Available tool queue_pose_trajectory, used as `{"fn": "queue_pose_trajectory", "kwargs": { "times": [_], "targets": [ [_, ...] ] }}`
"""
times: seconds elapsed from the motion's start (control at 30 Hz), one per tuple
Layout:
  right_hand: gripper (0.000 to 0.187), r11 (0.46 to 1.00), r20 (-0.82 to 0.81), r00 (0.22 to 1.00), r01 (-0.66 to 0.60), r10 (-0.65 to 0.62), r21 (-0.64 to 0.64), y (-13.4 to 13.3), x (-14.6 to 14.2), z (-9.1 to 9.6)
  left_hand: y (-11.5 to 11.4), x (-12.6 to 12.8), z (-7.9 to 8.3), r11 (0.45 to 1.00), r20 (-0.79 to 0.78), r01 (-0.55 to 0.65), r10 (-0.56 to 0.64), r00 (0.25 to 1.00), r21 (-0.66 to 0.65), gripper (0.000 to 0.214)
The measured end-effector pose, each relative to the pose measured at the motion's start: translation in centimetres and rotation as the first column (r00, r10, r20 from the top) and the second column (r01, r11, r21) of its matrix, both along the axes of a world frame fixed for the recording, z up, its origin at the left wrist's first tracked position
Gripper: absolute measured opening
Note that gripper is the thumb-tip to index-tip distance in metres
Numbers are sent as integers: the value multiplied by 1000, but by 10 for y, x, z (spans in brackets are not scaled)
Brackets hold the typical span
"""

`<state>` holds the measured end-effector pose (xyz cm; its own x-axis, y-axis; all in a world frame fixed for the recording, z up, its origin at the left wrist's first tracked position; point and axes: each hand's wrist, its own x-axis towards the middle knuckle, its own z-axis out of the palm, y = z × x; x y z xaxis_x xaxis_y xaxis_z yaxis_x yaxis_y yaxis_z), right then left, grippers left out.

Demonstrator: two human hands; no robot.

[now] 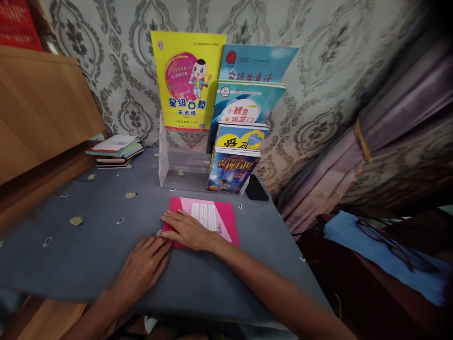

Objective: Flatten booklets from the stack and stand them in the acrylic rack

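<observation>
A pink book (pixel 226 217) lies flat near the middle of the table, in front of a clear stand. My right hand (pixel 187 229) rests on its left part, palm down with the fingers stretched out. My left hand (pixel 146 262) lies on the cloth just beside the book's lower left corner, fingers extended and fingertips close to my right hand. Whether those left fingertips touch the book I cannot tell. Behind, the clear stand (pixel 163 160) bears a yellow workbook (pixel 187 85) on its left and several books, a dark blue one (pixel 231 172) foremost, on its right.
A grey patterned cloth (pixel 95 250) covers the table. A stack of books (pixel 115 151) sits at the back left beside a wooden cabinet (pixel 46 104). A black phone (pixel 256 188) lies right of the stand. Glasses (pixel 392 245) rest on blue fabric beyond the table's right edge, near a curtain (pixel 339 156).
</observation>
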<state>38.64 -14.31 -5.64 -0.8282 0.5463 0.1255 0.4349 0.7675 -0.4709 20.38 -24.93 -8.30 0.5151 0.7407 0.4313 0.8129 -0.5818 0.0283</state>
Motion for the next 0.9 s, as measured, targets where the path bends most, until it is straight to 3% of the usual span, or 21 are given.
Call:
{"fn": "queue_pose_trajectory", "kwargs": {
  "times": [0.23,0.53,0.73,0.9],
  "targets": [
    [56,992,-3,995,101,-102,79,26,-7,-10,0,0,-4,998,5,-15,14,1000,60,36],
    [60,948,41,955,286,-294,137,24,-4,-17,0,-2,-6,999,3,-20,20,1000,40,35],
    [62,923,62,926,364,-373,121,22,12,-17,0,0,-5,997,-17,-23,24,1000,80,36],
    [65,897,75,895,432,-439,95,21,42,-22,1,1,-3,992,-10,-17,18,1000,122,36]
  ]
}}
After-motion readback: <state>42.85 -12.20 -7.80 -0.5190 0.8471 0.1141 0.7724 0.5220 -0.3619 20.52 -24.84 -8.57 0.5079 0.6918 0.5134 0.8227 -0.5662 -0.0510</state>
